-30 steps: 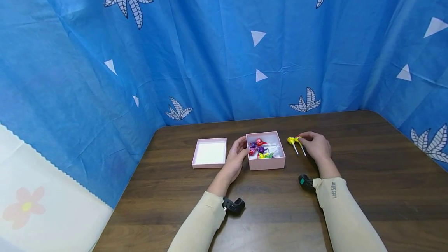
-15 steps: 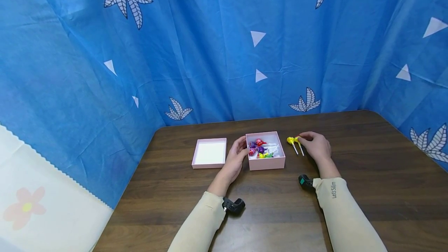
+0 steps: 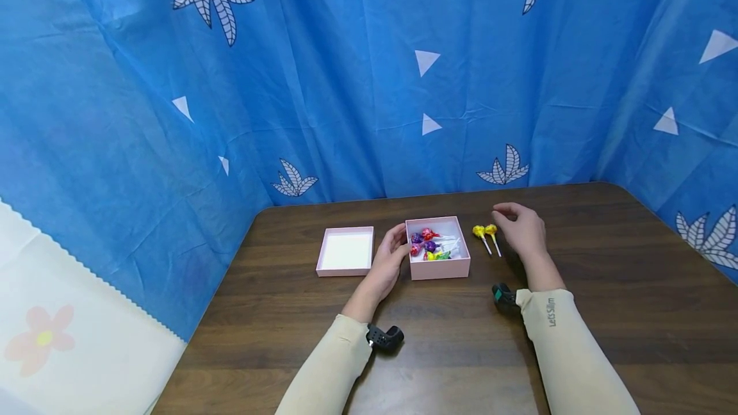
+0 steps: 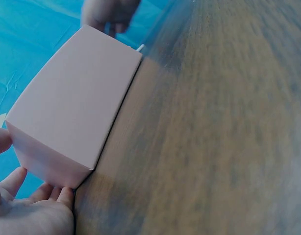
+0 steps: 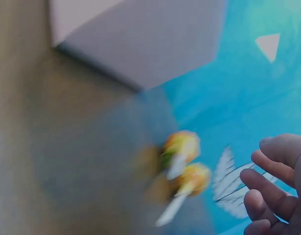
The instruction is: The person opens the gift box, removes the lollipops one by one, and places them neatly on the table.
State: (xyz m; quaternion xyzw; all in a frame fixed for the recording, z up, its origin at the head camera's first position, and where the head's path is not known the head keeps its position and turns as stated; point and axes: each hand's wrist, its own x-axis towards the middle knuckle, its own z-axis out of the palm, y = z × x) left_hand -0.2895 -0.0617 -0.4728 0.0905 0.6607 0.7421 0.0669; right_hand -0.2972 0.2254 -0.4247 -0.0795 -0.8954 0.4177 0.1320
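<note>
My left hand [image 3: 387, 260] rests against the left side of a pink open box [image 3: 440, 269]. In the left wrist view its fingertips [image 4: 41, 192] touch the box's end wall, with the thumb near the upper edge. Inside the box lie several wrapped lollipops [image 3: 430, 246] in red, purple, yellow and green. Right of the box, two yellow lollipops, one on the left [image 3: 479, 231] and one on the right [image 3: 491, 230], lie side by side on the table, sticks toward me. My right hand [image 3: 523, 230] hovers just right of them, fingers loosely bent, holding nothing.
A shallow pink box lid [image 3: 346, 252] with a white inside lies left of my left hand. The dark wooden table [image 3: 450, 351] ends at a blue curtain [image 3: 357, 82] behind. A white cloth [image 3: 86, 312] with a flower print hangs at the left.
My right hand has let go of the right-hand yellow lollipop and moved slightly up and away from it. The two lollipops now lie nearly parallel. My left hand stays at the box.
</note>
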